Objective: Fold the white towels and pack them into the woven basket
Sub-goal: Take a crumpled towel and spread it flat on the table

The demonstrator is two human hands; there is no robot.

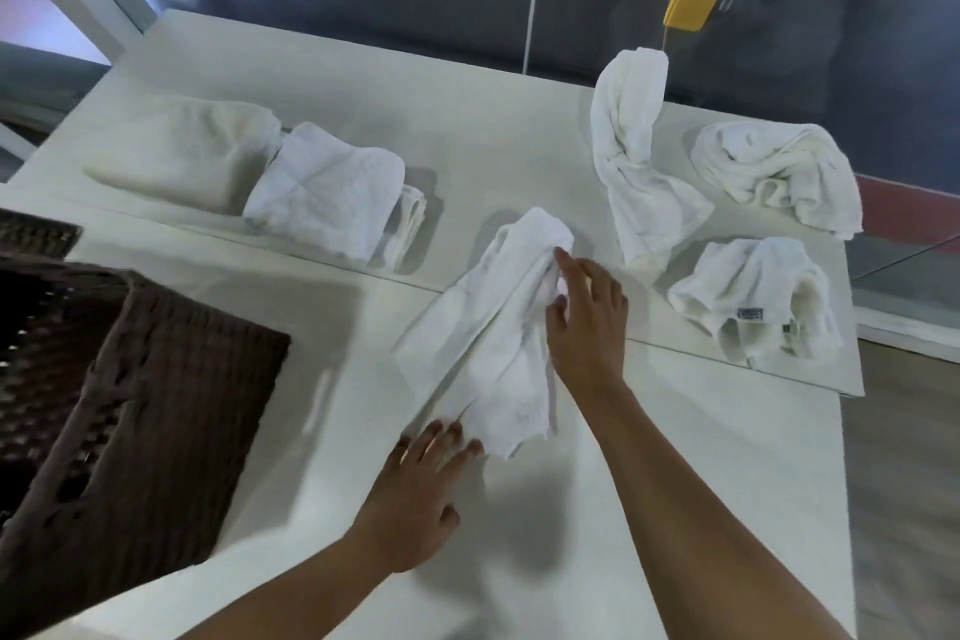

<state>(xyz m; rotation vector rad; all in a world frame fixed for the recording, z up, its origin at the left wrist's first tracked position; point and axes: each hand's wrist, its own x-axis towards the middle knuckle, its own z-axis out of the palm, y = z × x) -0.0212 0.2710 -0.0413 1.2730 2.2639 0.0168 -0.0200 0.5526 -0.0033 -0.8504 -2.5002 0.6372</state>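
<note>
Between both hands, rumpled white towel (493, 333), elongated, unfolded.

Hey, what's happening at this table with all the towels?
A person is working on one white towel on the table. The right hand grips its bunched far end, and the left hand touches its near edge. Folded towels lie at the back left, and three crumpled towels wait on the right. The woven basket stands at the left.
</note>
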